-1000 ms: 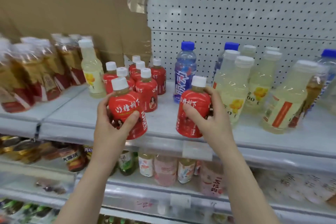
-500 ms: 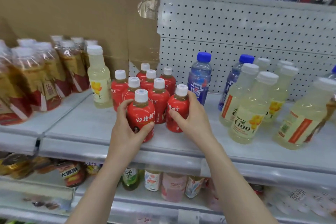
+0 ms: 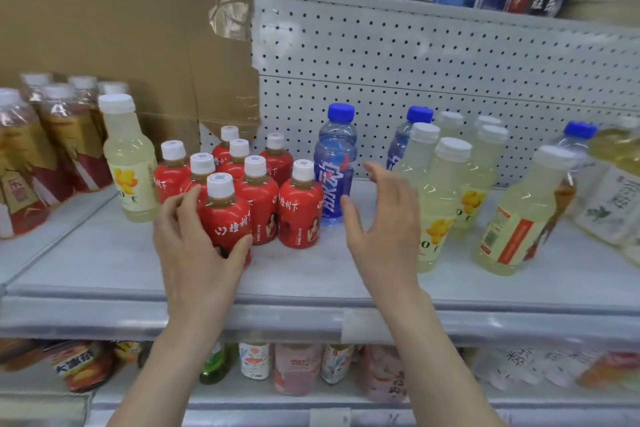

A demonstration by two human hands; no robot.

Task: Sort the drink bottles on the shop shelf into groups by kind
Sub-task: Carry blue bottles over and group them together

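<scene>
Several small red bottles with white caps stand in a cluster on the grey shelf (image 3: 311, 281). My left hand (image 3: 194, 246) is wrapped around the front red bottle (image 3: 225, 218), which stands on the shelf. Another red bottle (image 3: 299, 215) stands at the cluster's right edge, free of any hand. My right hand (image 3: 384, 222) hovers just right of it, fingers spread, holding nothing. A blue bottle (image 3: 334, 166) stands behind that hand. Pale yellow bottles (image 3: 446, 191) stand to the right, and one pale yellow bottle (image 3: 130, 163) stands left of the red cluster.
Amber tea bottles (image 3: 52, 149) fill the left shelf section. A cardboard sheet (image 3: 121, 38) and white pegboard (image 3: 433, 80) back the shelf. A second blue bottle (image 3: 401, 142) stands behind the yellow ones. More drinks fill the lower shelf (image 3: 298, 367).
Both red bottles came down from the air onto the shelf beside the cluster. My right hand has let go of its bottle and drawn off to the right, fingers opening. The left hand still grips.
</scene>
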